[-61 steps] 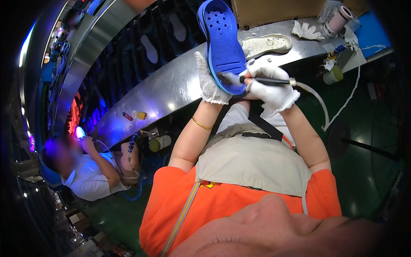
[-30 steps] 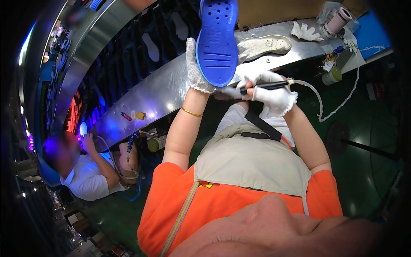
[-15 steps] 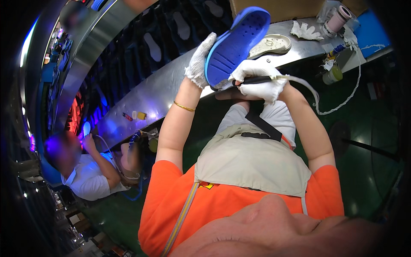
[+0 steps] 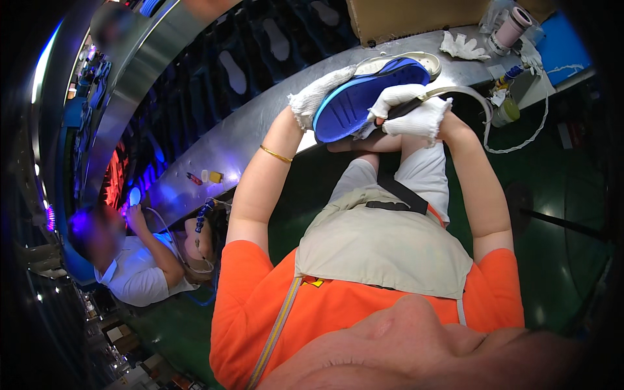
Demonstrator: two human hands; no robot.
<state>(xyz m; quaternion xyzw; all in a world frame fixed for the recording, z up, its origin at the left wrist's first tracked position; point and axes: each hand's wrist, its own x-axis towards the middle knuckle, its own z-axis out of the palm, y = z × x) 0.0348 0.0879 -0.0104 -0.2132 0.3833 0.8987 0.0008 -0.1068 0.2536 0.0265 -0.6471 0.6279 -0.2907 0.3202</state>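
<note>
My gloved left hand [image 4: 325,94] is closed on the far left side of a blue foam clog [image 4: 348,112], whose insole side shows. The clog is held tilted, its toe pointing right and away, near the bench edge. My right hand [image 4: 416,120], also gloved, grips a slim black-handled tool [image 4: 404,109] against the near side of the clog. From the tool's rear end a pale hose [image 4: 478,93] curves off to the right. The tool's tip is hidden beside the clog. Behind, a whitish clog [image 4: 429,60] lies on the bench, partly covered by the blue one.
A metal bench [image 4: 260,114] runs along a conveyor [image 4: 250,49] carrying shoe soles. A cardboard box [image 4: 416,19], a white glove [image 4: 465,45], a pink cup [image 4: 513,27] and a blue bin [image 4: 569,45] stand at the far right. To the left sits another person [image 4: 140,266].
The blue clog has been tipped over to the right and lowered, now overlapping the whitish clog. My left hand has turned with it. My right hand with the tool has shifted slightly right.
</note>
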